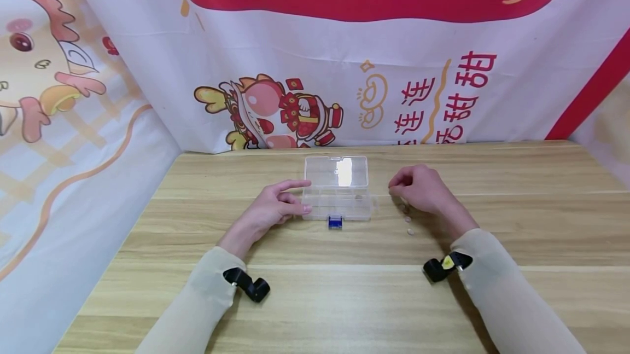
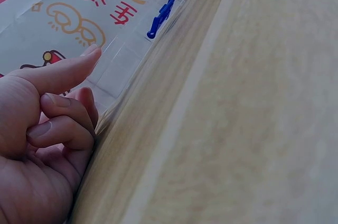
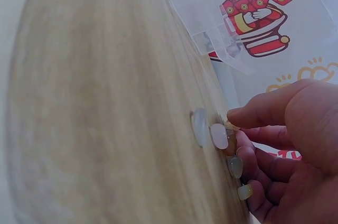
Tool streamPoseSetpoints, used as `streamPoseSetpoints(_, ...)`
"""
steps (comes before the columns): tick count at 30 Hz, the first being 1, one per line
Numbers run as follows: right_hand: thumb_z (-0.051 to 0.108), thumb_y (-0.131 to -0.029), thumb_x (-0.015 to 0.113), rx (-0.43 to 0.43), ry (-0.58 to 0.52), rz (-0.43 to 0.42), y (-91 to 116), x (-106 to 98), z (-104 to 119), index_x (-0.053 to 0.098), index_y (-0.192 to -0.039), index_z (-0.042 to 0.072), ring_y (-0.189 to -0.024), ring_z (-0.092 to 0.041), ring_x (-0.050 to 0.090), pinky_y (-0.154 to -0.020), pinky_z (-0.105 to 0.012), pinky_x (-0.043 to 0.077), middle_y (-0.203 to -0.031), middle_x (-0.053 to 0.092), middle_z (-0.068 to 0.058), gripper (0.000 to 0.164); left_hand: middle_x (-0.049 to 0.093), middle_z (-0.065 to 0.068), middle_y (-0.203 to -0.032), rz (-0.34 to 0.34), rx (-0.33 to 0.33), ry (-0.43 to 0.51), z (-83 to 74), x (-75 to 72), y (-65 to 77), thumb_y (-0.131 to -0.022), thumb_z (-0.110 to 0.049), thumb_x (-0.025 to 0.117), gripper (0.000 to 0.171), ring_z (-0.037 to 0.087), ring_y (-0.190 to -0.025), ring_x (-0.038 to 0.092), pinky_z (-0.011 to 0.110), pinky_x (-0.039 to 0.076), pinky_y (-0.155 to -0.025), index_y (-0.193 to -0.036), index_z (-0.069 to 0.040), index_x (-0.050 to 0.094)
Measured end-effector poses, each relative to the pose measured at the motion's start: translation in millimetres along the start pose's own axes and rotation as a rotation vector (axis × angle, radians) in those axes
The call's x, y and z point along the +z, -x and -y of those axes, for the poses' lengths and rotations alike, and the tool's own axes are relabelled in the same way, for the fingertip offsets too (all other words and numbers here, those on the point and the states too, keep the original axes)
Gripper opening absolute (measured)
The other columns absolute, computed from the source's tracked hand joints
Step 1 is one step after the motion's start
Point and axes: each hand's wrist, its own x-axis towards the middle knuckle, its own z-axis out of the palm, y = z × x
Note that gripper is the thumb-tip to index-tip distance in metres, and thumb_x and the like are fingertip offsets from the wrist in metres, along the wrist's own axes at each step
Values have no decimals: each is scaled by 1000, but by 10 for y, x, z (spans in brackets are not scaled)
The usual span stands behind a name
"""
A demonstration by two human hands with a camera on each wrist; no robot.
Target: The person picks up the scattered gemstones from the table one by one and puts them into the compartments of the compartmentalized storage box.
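Observation:
A clear plastic compartment box (image 1: 315, 214) stands on the table with its lid (image 1: 320, 170) tipped back and a blue latch (image 1: 335, 222) at its front. My left hand (image 1: 270, 206) is at the box's left end, forefinger and thumb touching it, the other fingers bent. Right of the box, several small smooth stones lie on the table, among them a whitish one (image 3: 200, 127), a pale pink one (image 3: 219, 136) and a greenish one (image 3: 235, 167). Over them my right hand (image 1: 418, 187) pinches a small yellowish stone (image 3: 231, 125) between thumb and forefinger, mostly hidden by the fingertips.
One small stone (image 1: 358, 197) lies in a back right compartment of the box. Beyond the wooden table (image 1: 334, 299) hangs a printed white and red cloth (image 1: 295, 42), close behind the lid. Another printed cloth (image 1: 98, 179) covers the left side.

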Motion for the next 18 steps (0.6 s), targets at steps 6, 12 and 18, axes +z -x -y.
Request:
streamPoseSetpoints(6,22,-102,67,-2,1,-5,-9,32,0,75,-113,10,-93,-25,60,-76,-31,50,-104,71,-10,18,70,-4,-80,-1,-1,-2,2,1,0,-91,-12,85,60,9,-54,39,22,30,-50,-146,-25,63)
streamPoseSetpoints(12,23,-102,66,-1,7,-14,-15,53,8,74,-112,12,-93,-25,59,-76,-32,49,-102,69,-10,17,69,-5,-79,-3,2,-7,-3,0,5,-91,-13,85,60,9,-54,39,22,30,-50,-146,-24,63)
streamPoseSetpoints(18,24,-102,66,-11,10,-23,-12,68,-2,73,-111,12,-92,-25,59,-77,-33,48,-101,69,-9,16,68,-5,-79,-3,0,-13,-6,0,12,-91,-14,85,61,9,-54,38,22,30,-50,-147,-24,62)
